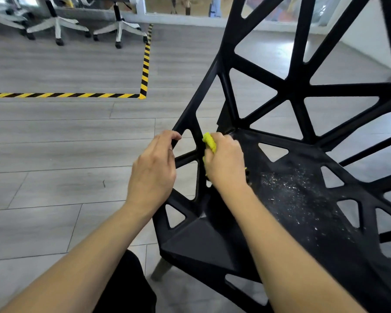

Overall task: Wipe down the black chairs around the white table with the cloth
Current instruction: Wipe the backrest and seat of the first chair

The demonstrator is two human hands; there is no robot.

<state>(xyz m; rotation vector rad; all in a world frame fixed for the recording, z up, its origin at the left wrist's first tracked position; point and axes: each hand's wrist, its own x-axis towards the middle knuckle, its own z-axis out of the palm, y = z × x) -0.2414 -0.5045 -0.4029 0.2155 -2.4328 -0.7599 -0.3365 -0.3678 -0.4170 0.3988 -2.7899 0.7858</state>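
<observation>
A black chair [291,91] with a lattice of triangular openings fills the right half of the view. Pale specks and dust lie scattered on its seat [289,195]. My left hand [154,168] grips the chair's left side frame, its fingers curled around a strut. My right hand [224,159] holds a bunched yellow-green cloth [210,142] and presses it against an upright strut at the seat's left rear corner. Most of the cloth is hidden under my fingers.
Grey plank floor [66,143] spreads to the left, marked by yellow-and-black hazard tape [142,86] in an L shape. White office chair bases on castors [117,30] stand at the far left. A window wall runs along the back. No white table is in view.
</observation>
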